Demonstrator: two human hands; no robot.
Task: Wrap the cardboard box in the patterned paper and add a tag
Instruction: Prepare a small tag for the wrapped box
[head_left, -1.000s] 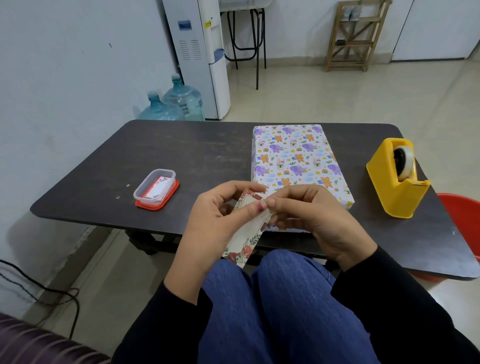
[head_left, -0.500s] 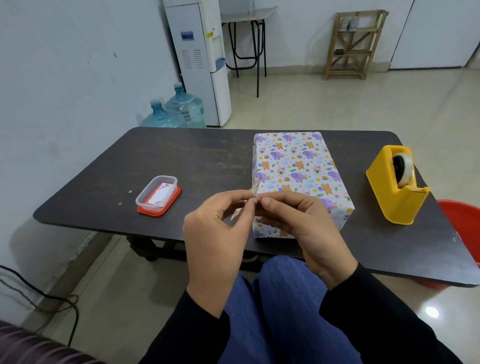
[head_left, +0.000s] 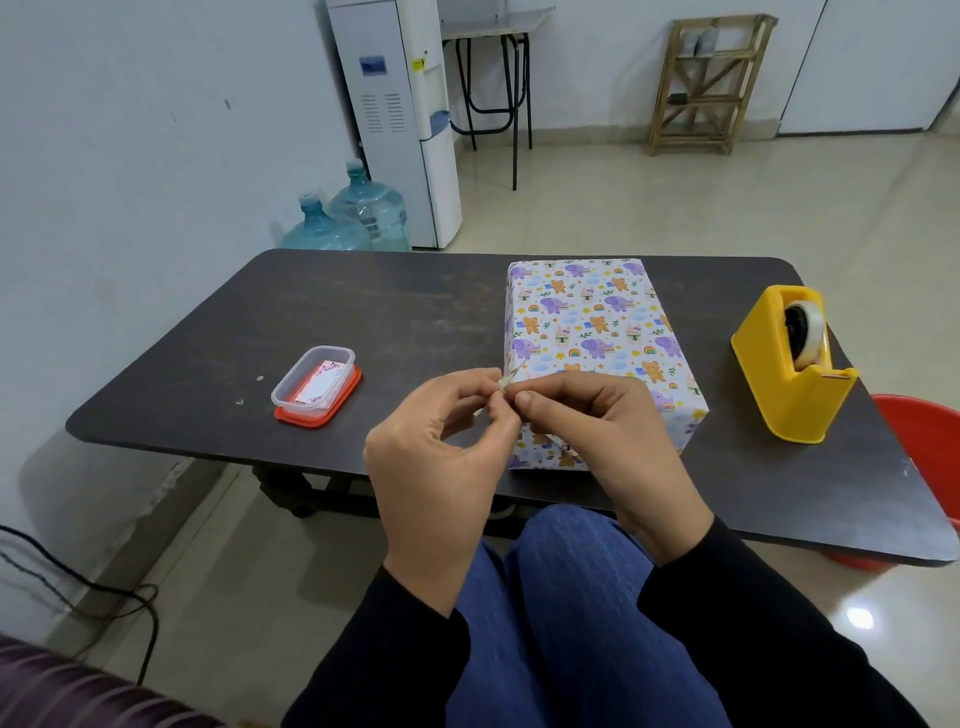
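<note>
The box, fully covered in animal-patterned paper, lies on the dark table right of centre. In front of its near left corner my left hand and my right hand meet, both pinching a small tag between thumb and fingertips. The tag is turned edge-on, so only a thin pale sliver of it shows above my fingers; the rest is hidden behind them.
A clear plastic container on an orange lid holds another tag at the table's left. A yellow tape dispenser stands at the right edge, with a red tub beyond it. Water bottles and a dispenser stand behind.
The tag, first held flat with its floral face visible, has been turned edge-on and raised; both hands have lifted slightly toward the box's near corner and kept their pinch.
</note>
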